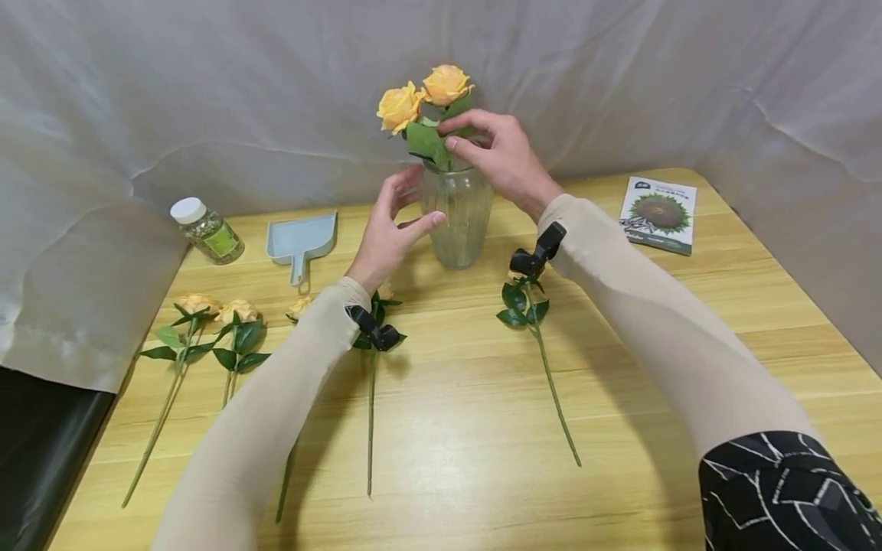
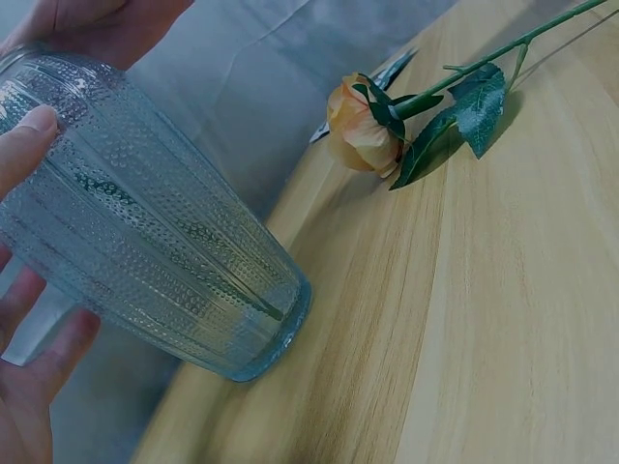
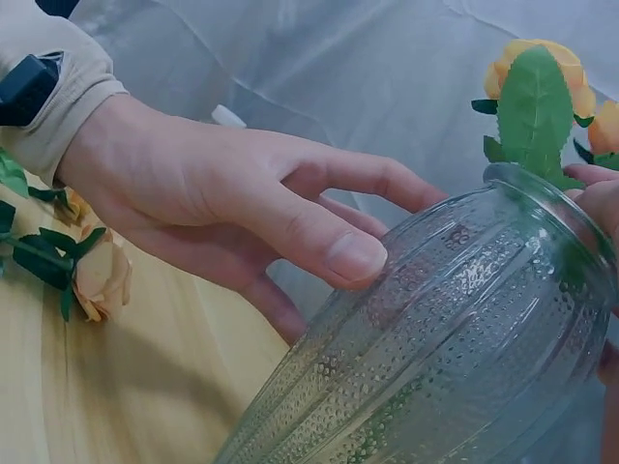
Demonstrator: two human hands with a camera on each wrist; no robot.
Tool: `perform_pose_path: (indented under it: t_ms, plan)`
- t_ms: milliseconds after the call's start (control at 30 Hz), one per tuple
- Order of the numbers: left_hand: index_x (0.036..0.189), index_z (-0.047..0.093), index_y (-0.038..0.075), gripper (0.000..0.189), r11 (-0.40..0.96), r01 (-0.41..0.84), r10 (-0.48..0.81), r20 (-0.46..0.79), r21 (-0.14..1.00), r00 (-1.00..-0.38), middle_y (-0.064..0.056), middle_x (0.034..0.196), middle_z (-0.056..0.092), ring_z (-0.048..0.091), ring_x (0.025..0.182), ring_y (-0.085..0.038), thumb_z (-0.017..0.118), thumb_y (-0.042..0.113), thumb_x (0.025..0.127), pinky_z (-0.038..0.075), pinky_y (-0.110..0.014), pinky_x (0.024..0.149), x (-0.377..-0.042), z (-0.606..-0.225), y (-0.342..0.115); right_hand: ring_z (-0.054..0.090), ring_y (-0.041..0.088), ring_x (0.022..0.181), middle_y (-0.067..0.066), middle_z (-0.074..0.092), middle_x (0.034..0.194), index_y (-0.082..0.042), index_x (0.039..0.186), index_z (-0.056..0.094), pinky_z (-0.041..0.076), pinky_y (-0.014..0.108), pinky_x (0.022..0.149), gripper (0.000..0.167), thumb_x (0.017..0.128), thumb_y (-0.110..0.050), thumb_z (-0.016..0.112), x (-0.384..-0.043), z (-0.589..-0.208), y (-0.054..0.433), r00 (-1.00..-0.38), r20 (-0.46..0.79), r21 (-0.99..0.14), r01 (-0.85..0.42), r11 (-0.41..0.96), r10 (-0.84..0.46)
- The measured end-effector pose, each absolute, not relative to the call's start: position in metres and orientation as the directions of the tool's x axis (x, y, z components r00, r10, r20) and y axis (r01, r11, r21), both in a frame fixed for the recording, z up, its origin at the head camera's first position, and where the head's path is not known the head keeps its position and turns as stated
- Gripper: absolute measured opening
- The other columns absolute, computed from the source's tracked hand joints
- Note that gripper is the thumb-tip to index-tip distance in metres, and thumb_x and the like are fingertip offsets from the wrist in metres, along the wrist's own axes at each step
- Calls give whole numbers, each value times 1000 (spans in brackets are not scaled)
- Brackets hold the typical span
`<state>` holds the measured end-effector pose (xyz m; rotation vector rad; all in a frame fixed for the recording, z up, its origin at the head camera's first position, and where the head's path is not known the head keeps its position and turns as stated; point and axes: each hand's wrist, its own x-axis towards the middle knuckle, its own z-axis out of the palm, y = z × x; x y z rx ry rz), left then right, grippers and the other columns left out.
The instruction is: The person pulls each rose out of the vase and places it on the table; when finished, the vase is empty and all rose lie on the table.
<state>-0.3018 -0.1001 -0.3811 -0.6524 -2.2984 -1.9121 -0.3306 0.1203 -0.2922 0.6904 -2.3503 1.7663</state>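
Observation:
Two yellow-orange roses, one on the left (image 1: 400,109) and one on the right (image 1: 446,84), stand in a ribbed clear glass vase (image 1: 463,218). My right hand (image 1: 501,157) pinches the leafy stem part of a rose just above the rim. Which of the two stems it pinches is hidden. My left hand (image 1: 389,229) cups loosely around the vase's left side, thumb in front and fingers behind, as the right wrist view also shows for this hand (image 3: 242,203). Firm contact with the glass cannot be told. Dark stem ends show through the vase (image 2: 232,285).
Several roses lie on the wooden table (image 1: 468,459), including one at the right (image 1: 534,314) and one in the middle (image 1: 372,398). At the back left stand a white-capped jar (image 1: 210,229) and a light blue dustpan (image 1: 301,237). A sunflower seed packet (image 1: 659,214) lies at the right.

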Motion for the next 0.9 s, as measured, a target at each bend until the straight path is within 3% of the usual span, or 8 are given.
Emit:
perform_pose_path:
  t_ms: [133,333,533,767,900]
  plan:
    - [164,41,27,73,125,370,277,326,921,-904,6,170,43,47,150,-18,80,25,102,46,-42,124,-302,-381,-99,74,22,124,10,71,141,-2,129,74,58,33,109,24,106,-6,69,-330,-290,124,-886,400,-881,-443,169,-234]
    - [164,42,25,73,127,378,270,335,917,-903,5,169,44,48,149,-19,80,23,102,45,-40,125,-303,-381,-100,74,18,103,8,74,131,-3,123,76,59,29,99,22,102,1,71,-330,-281,128,-863,482,-864,-497,85,-150]
    - [163,43,27,74,142,368,265,323,919,-908,5,168,46,49,149,-18,82,26,100,46,-44,124,-303,-381,-101,71,25,109,10,72,124,1,120,73,63,33,97,25,98,11,69,-330,-263,133,-840,539,-842,-535,-64,-62]
    - [163,44,30,73,126,359,270,316,925,-910,4,167,47,49,149,-19,82,26,100,47,-49,122,-302,-382,-101,70,26,106,10,70,123,0,120,73,64,35,93,30,95,16,67,-320,-231,143,-815,576,-804,-578,-136,58]
    - [162,44,28,73,114,350,266,311,930,-912,5,167,47,49,148,-19,82,24,100,48,-49,121,-303,-381,-101,71,25,97,12,72,113,0,113,74,64,35,90,27,93,17,68,-315,-211,152,-801,580,-776,-599,-195,149]
